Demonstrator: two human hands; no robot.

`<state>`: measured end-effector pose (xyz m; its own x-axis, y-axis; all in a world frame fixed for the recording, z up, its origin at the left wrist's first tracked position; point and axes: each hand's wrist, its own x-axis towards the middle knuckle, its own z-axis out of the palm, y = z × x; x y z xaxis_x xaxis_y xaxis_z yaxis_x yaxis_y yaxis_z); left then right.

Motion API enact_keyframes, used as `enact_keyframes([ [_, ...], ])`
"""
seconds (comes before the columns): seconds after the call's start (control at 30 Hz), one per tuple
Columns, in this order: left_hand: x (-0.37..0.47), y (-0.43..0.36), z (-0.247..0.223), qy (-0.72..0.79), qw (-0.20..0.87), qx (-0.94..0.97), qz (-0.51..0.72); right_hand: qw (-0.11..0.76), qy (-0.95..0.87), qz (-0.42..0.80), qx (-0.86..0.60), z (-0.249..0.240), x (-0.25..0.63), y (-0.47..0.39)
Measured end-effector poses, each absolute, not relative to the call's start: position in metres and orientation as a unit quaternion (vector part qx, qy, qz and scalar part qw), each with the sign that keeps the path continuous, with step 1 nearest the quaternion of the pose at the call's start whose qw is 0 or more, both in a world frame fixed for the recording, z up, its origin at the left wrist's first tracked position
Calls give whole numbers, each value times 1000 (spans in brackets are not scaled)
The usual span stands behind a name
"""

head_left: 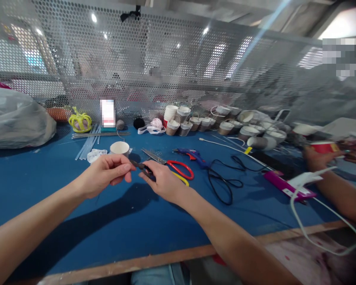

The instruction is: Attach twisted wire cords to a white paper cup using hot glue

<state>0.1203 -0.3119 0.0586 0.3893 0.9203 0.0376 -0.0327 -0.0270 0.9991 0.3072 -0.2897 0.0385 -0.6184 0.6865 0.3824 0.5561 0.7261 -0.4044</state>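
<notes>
Above the blue table, my right hand point(163, 178) is wrapped round a dark-handled tool that looks like pliers point(148, 173). The tool's tip points left and meets the pinched fingers of my left hand point(114, 172). Whatever those fingers hold is too small to make out. Just behind my left hand stands a white paper cup point(119, 148). Beyond my right hand lie scissors with red handles point(180, 169), their blades pointing left. A yellow handle point(181, 179) shows partly from behind my right hand.
A blue glue gun point(192, 154) with a black cord lies right of the scissors. Clear sticks point(89, 144) and yellow yarn point(80, 120) sit back left. Several wrapped cups point(201, 123) line the perforated screen point(166, 59). At right, a co-worker's hand point(317, 158) holds a red cup; a purple glue gun point(284, 186) lies nearby.
</notes>
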Motion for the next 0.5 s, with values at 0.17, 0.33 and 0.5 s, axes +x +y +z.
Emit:
enact_keyframes([
  [0.17,122,-310,58,395,577,587,408,261,-872,138,-391,36,304,-292],
  [0.33,119,-305,57,399,594,572,401,247,-852,242,-393,42,304,-293],
  [0.5,118,-303,57,395,616,547,407,246,-839,310,-374,43,307,-291],
])
